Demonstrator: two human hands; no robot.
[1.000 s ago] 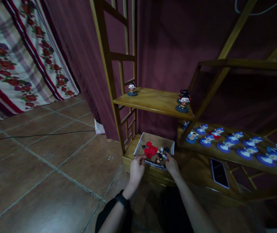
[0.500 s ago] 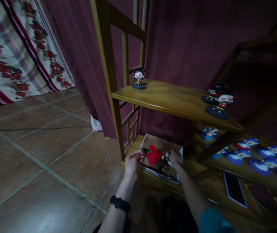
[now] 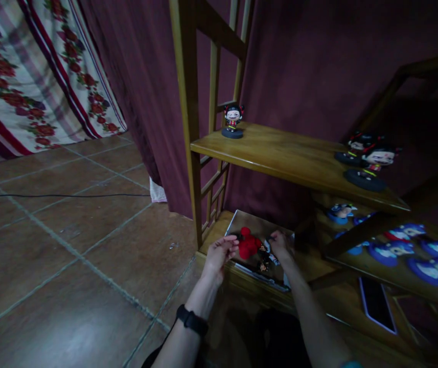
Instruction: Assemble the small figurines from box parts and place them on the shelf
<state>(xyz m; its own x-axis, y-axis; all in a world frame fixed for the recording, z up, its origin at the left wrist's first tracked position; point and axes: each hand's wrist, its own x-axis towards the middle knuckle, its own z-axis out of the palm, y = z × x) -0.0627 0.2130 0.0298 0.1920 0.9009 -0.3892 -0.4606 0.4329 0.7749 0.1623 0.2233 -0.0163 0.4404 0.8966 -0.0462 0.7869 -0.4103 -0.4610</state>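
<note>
A shallow cardboard box (image 3: pixel 255 223) sits on the low shelf in front of me, with small trinkets inside. My left hand (image 3: pixel 221 254), a black band on its wrist, is over the box's left side. Its fingertips pinch a small dark piece at the edge of a red bear-shaped trinket (image 3: pixel 248 247). Over the right side of the box, my right hand (image 3: pixel 280 245) has thumb and finger closed on something small and dark that is hard to make out. Black-and-orange small figures (image 3: pixel 263 261) and a white-and-grey trinket (image 3: pixel 273 258) lie between the hands.
Above the box runs a wooden shelf (image 3: pixel 276 151) with a black-haired figurine (image 3: pixel 233 121) at left and two more at right. Several blue-based figurines (image 3: pixel 391 250) stand on a lower right shelf. A phone (image 3: pixel 377 305) lies below them. The wooden upright (image 3: pixel 188 112) rises at left.
My view has shifted slightly left. The left hand has moved in closer to the red trinket. My right hand has risen a little from the white-and-grey trinket, its fingers now pinched.
</note>
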